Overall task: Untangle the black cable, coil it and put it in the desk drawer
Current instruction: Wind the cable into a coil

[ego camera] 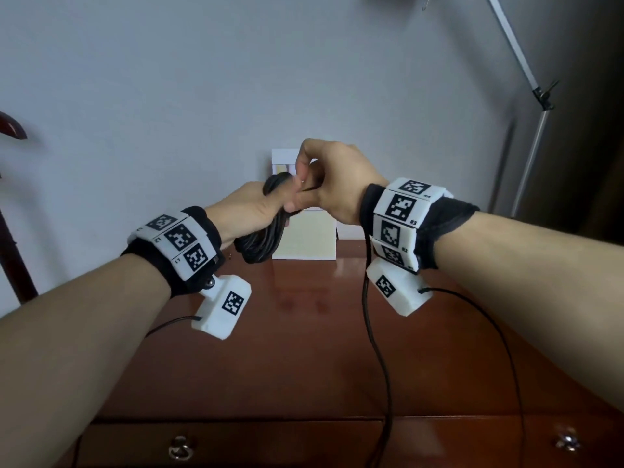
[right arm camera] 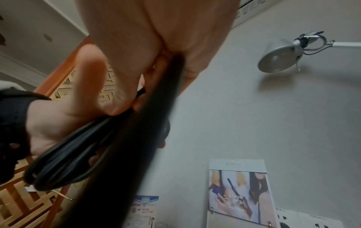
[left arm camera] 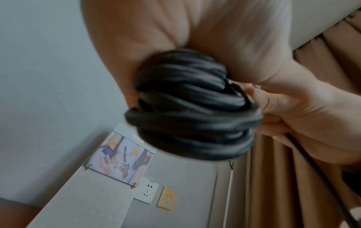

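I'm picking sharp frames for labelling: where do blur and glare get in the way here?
Head view: mostly sharp; soft window glare on the glossy red-brown wooden desk top. Left wrist view: the coiled black cable is motion-smeared in the left hand. Right wrist view: worst, the cable strand is a dark streak below the right hand; the silver lamp shade stays fairly clear.

Black cable [ego camera: 261, 243] in both hands

- Head view looks forward and down from above onto both forearms, the table [ego camera: 304, 349] and the wall behind.
- Left wrist view sits very close under the palm, facing up the wall.
- Right wrist view does likewise.
- Both wrist views share the wall calendar [left arm camera: 121, 155] [right arm camera: 239, 195].
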